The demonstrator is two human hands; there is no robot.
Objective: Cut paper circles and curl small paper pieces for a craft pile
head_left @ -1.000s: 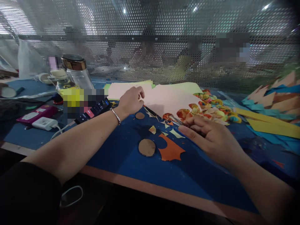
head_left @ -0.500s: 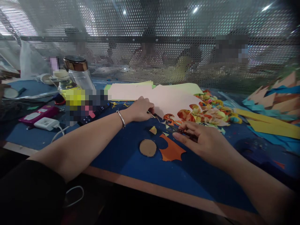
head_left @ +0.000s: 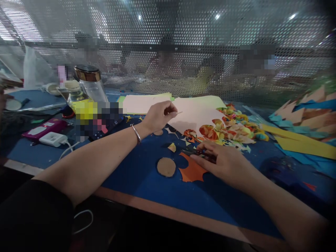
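My left hand (head_left: 160, 115), with a silver bangle at the wrist, is raised over the pale paper sheets (head_left: 193, 113) and pinches a small, thin light-coloured piece. My right hand (head_left: 214, 155) is closed around a dark tool, seemingly scissors (head_left: 188, 151), just above an orange paper scrap (head_left: 192, 169) with curved cut-outs. A round brown disc (head_left: 166, 167) lies left of that scrap, and a small yellowish piece (head_left: 172, 147) sits above the disc. Beyond my right hand is a heap of colourful cut paper (head_left: 233, 126).
At the left are a glass bottle (head_left: 91, 87), a yellow-labelled bottle (head_left: 82, 105), a magenta box (head_left: 44, 128) and a white charger (head_left: 54, 139) with a cable. Folded paper (head_left: 312, 112) and yellow strips (head_left: 307, 141) lie right. A perforated metal screen (head_left: 168, 45) stands behind.
My left hand has lifted slightly, and a thin light piece now shows at its fingertips. My right hand and its dark tool have shifted a little left.
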